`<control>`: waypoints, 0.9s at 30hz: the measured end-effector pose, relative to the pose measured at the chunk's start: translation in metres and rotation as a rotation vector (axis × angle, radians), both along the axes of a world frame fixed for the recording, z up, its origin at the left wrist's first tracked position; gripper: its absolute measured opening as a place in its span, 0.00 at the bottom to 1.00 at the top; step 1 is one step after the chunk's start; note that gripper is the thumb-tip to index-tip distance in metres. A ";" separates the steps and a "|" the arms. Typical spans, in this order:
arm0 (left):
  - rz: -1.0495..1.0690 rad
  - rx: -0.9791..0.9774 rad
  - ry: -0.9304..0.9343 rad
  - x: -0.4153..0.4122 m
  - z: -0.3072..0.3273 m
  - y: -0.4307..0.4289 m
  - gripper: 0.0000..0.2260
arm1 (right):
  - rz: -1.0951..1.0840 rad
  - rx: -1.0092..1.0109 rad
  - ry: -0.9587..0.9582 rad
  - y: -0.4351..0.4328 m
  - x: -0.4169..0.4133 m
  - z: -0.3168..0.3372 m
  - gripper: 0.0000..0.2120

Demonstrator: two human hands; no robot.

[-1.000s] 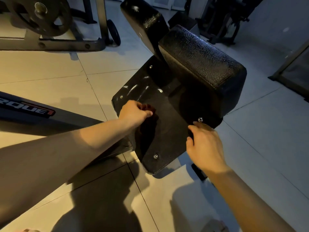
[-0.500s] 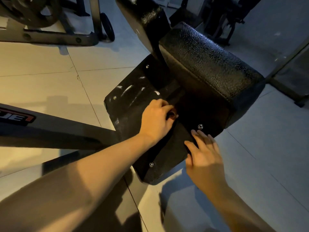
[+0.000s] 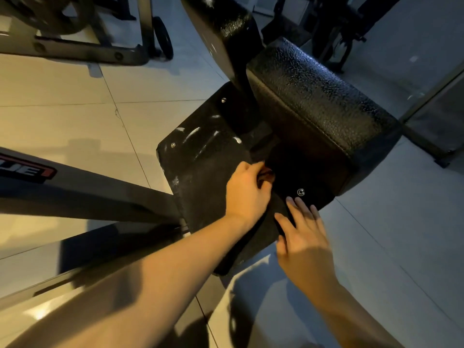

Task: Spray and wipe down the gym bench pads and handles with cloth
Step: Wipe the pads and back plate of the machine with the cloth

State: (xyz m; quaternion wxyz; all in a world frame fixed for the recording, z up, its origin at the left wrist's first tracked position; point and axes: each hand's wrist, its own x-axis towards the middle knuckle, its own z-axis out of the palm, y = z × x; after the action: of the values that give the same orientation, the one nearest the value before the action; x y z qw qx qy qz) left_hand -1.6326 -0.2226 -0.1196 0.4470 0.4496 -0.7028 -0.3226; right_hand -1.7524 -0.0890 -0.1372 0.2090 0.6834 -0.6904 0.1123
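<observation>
The bench's black textured pad (image 3: 313,96) stands at centre right, with a flat black plate (image 3: 200,167) below it that bears whitish streaks and screws. My left hand (image 3: 247,194) lies on the plate close to the pad's base, fingers curled round a dark cloth (image 3: 241,249) that hangs down under the wrist and is hard to tell from the plate. My right hand (image 3: 301,237) rests with straight fingers on the plate's near right edge, just below a screw (image 3: 300,192). A second black pad (image 3: 221,18) rises behind.
A grey frame beam (image 3: 75,192) with a red logo runs from the left edge to the plate. Another machine's base with a small wheel (image 3: 163,38) stands at top left. Dark equipment fills the top right, and a glass panel's frame (image 3: 439,101) lines the right edge. The floor is pale tile.
My left hand has slid rightward across the plate with the cloth, from the plate's left part to beside the pad's base. My right hand has stayed at the plate's edge.
</observation>
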 end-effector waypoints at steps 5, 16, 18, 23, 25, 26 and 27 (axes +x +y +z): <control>-0.031 -0.132 -0.045 -0.005 0.000 -0.020 0.12 | 0.004 -0.001 -0.010 -0.002 0.002 0.001 0.21; -0.182 0.325 0.273 -0.003 0.012 -0.039 0.08 | -0.017 0.079 0.027 -0.001 -0.001 0.002 0.24; -0.262 0.152 0.180 -0.008 0.009 -0.022 0.07 | -0.025 0.112 0.042 -0.001 -0.005 0.006 0.27; 0.079 0.226 0.106 0.032 -0.013 -0.063 0.06 | -0.037 0.119 0.071 -0.003 -0.010 0.000 0.40; 0.152 0.323 0.140 0.049 -0.019 -0.076 0.06 | -0.031 0.095 0.098 -0.004 -0.010 -0.003 0.40; 0.143 0.335 0.157 0.050 -0.020 -0.075 0.05 | -0.026 0.085 0.107 -0.004 -0.010 -0.004 0.39; 0.113 0.327 0.172 0.047 -0.016 -0.069 0.04 | -0.021 0.080 0.115 -0.004 -0.010 -0.004 0.39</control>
State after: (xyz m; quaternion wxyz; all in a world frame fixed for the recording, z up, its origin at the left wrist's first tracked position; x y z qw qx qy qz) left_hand -1.5856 -0.2913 -0.1353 0.4439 0.5256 -0.5739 -0.4443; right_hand -1.7624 -0.0931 -0.1414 0.2220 0.6890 -0.6886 0.0431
